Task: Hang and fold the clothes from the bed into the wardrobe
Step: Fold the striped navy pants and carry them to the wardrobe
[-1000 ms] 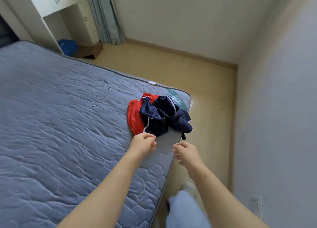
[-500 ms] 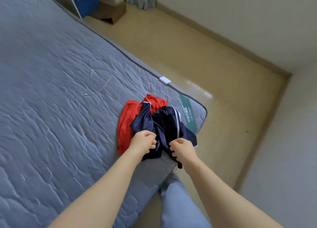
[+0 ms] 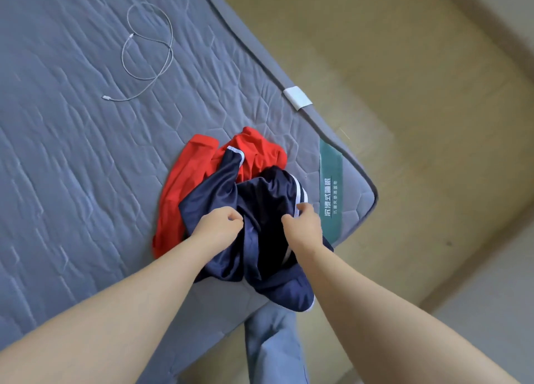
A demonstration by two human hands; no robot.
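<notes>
A crumpled navy garment (image 3: 260,239) with white stripes lies near the corner of the grey quilted bed (image 3: 72,166), partly over a red garment (image 3: 185,187). My left hand (image 3: 216,224) grips the navy fabric on its left side with curled fingers. My right hand (image 3: 303,224) pinches the navy garment's white-striped edge on the right. The navy cloth bunches between both hands and hangs a little over the bed's near edge. Most of the red garment shows to the left and behind; part is hidden under the navy one.
A white charging cable (image 3: 147,51) lies looped on the mattress further back. A green label (image 3: 331,190) runs across the bed corner and a white tag (image 3: 297,97) sits on its edge. Tan floor (image 3: 404,94) lies to the right. My trouser leg (image 3: 274,346) stands against the bed.
Both hands moved forward from just short of the pile onto the navy garment and took hold of it. The view tilted down and closer to the bed corner.
</notes>
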